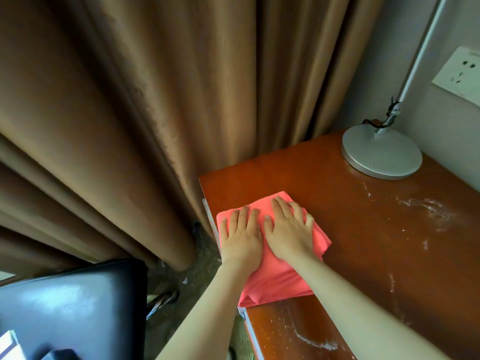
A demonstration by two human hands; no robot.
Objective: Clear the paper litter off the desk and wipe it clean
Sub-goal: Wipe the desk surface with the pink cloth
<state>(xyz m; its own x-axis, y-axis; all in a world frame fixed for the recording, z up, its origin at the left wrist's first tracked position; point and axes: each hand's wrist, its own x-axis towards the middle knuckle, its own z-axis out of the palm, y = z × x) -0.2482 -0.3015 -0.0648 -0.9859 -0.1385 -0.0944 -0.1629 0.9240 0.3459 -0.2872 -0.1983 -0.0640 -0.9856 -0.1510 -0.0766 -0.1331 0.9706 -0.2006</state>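
A folded pink cloth (275,279) lies on the left end of a reddish-brown wooden desk (363,229). My left hand (242,237) presses flat on the cloth near the desk's left edge, fingers straight. Beside it, my right hand (289,229) also presses flat on the cloth, fingers spread. White dusty smears (426,206) streak the desk to the right, and more white smears (314,341) show near the front edge. No paper litter is visible on the desk.
A round silver lamp base (380,152) with a slanted white arm stands at the desk's far corner. Brown curtains (130,113) hang left of the desk. A wall socket (462,71) is on the right wall. A black chair (70,307) sits at lower left.
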